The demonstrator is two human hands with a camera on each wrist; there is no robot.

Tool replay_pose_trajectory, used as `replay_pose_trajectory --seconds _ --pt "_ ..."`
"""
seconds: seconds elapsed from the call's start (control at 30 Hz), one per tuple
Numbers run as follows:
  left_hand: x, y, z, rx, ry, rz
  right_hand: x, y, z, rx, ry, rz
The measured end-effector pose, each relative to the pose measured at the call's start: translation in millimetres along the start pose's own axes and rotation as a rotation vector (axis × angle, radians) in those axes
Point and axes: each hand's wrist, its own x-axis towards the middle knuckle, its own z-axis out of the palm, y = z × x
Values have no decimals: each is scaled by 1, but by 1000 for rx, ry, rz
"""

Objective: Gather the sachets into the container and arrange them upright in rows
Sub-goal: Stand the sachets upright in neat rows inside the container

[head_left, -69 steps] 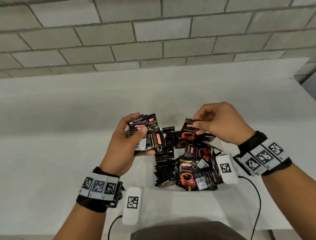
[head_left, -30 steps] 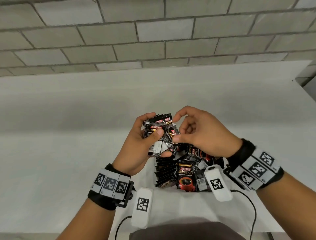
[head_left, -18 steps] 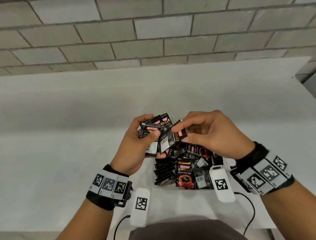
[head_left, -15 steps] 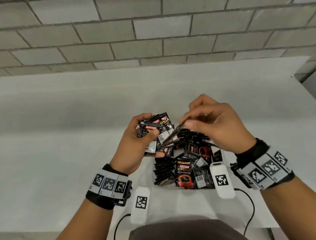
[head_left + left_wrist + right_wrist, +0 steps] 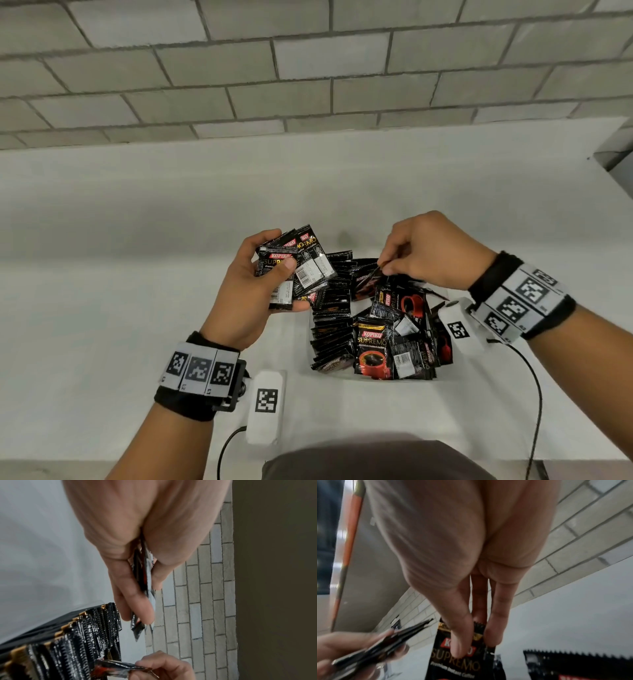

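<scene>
My right hand [image 5: 432, 254] hangs fingers-down over the far side of the container [image 5: 376, 376], thumb and fingertips pinching the serrated top edge of one black sachet [image 5: 460, 655]. My left hand [image 5: 253, 291] is raised to the left of the container, palm up, thumb clamping a fanned stack of sachets [image 5: 298, 270] against the curled fingers. Inside the container, a row of upright sachets [image 5: 334, 329] fills the left side; loose sachets [image 5: 394, 342] lie jumbled to the right. The packets are glossy foil. The container sits on a white table [image 5: 102, 274].
</scene>
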Motion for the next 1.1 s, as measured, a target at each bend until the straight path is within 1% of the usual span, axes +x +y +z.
replay_pose_trajectory --seconds 0.3,0.43,0.57,0.73,0.87,0.97,1.03,1.1 --pt "0 0 -3 4 0 1 18 -3 27 -267 -88 -67" --pt "0 0 -2 10 -6 0 25 -2 33 -318 -98 -55" --pt "0 1 -2 1 -10 0 30 -1 31 -228 -73 -56" --pt "0 1 -3 -6 -9 -8 30 1 29 -135 -80 -38" --pt "0 2 1 -13 -15 -13 28 2 31 -161 -80 -33" --pt "-2 2 5 -10 -34 -16 24 -7 19 -156 -46 -38" --pt "-4 2 9 1 -53 -14 18 -19 9 -75 -2 -41" --pt "-7 3 14 9 -86 -11 8 -34 2 90 32 -39"
